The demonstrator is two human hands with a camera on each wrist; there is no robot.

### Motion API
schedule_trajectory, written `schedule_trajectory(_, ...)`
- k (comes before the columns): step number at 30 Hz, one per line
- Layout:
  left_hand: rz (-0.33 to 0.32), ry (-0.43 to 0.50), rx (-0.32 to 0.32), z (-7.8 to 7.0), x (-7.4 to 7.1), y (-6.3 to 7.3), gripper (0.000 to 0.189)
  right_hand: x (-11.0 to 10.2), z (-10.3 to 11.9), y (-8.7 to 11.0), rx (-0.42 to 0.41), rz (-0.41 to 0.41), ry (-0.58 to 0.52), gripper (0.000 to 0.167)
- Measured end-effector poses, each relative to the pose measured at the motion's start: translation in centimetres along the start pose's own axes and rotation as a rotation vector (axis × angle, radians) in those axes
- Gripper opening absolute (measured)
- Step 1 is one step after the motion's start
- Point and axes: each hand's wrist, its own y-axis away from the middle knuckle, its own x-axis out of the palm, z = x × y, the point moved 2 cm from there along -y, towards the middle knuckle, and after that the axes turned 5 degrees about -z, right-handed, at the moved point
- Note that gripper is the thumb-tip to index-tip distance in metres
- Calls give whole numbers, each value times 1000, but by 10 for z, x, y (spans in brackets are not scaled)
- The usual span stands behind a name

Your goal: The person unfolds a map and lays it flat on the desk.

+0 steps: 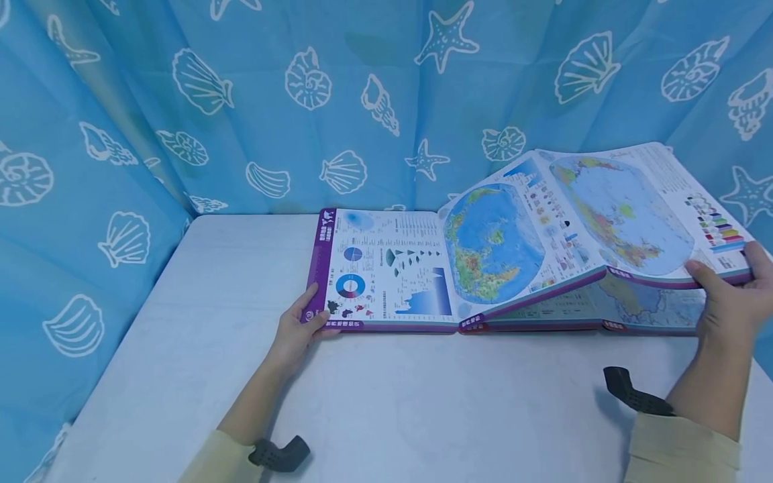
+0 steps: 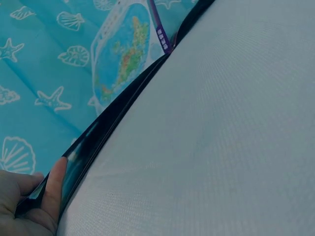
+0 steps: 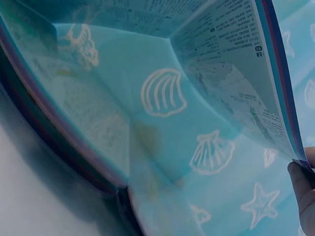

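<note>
A folding world map (image 1: 417,268) with purple edges lies partly unfolded along the back of the table. Its left panel, printed with charts, is flat. The two panels to the right, showing world maps, slant upward off the layers beneath. My left hand (image 1: 296,332) pinches the near left corner, thumb on top; in the left wrist view, fingers (image 2: 55,189) reach under the edge. With my right hand (image 1: 733,302) I grip the near right corner of the lifted panels. The right wrist view looks into the gap between the raised panel (image 3: 236,73) and the lower layers (image 3: 78,108).
A white table (image 1: 453,402) carries the map. Blue curtains (image 1: 272,100) with white shell and starfish prints hang behind and to the left. A black curved piece sits at each wrist, the left one (image 1: 280,454) and the right one (image 1: 634,392), beside beige sleeves.
</note>
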Motion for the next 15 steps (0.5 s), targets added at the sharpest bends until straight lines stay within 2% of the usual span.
schedule_trajectory(6, 4, -10, 2, -1, 0, 0, 63, -16, -12, -17, 79, -83, 76, 87)
schedule_trajectory(12, -10, -35, -2, -1, 0, 0, 63, -25, -27, -26, 62, -102, 175, 79)
schedule_trajectory(15, -15, -37, -8, -1, 1, 0, 63, -28, -34, -29, 69, -112, 163, 75)
